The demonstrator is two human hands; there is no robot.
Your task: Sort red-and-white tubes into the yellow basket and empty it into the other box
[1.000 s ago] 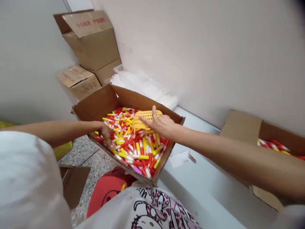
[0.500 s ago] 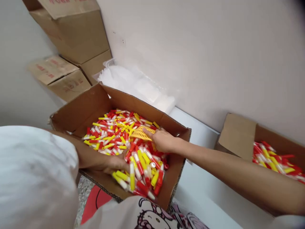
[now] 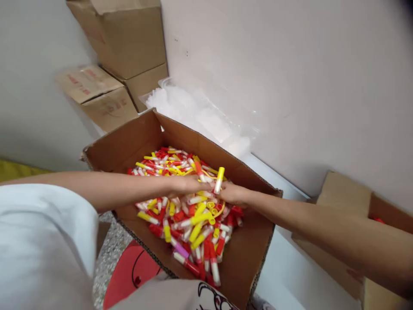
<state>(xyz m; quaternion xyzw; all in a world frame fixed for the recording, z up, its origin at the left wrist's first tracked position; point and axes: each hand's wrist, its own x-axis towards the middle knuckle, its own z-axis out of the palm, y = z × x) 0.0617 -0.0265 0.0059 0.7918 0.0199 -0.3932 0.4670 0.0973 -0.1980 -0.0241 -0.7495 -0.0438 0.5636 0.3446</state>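
Small two-part tubes (image 3: pixel 200 219), red or yellow with whitish ends, lie heaped in an open cardboard box (image 3: pixel 254 258). One has a purple part. Over the middle of the heap, my left hand (image 3: pixel 189 186) reaches across with its fingers stretched out among the tubes, their tips partly covered. My right hand (image 3: pixel 232 193) comes in from the right side and grips the rim of a yellow perforated basket (image 3: pixel 222 209), which is mostly buried under tubes. A yellow-and-white tube (image 3: pixel 220 180) sticks up between the two hands.
Behind the box lie clear plastic bags (image 3: pixel 206 116) against the wall. Cardboard cartons (image 3: pixel 129 43) are stacked at the back left. Another carton (image 3: pixel 342 193) stands on the white table (image 3: pixel 280 254) at the right. A red round shape (image 3: pixel 129 271) is below the box's front edge.
My left hand has moved from the box's near side up and right, close to my right hand. The yellow basket has become mostly covered by tubes. The view has shifted left.
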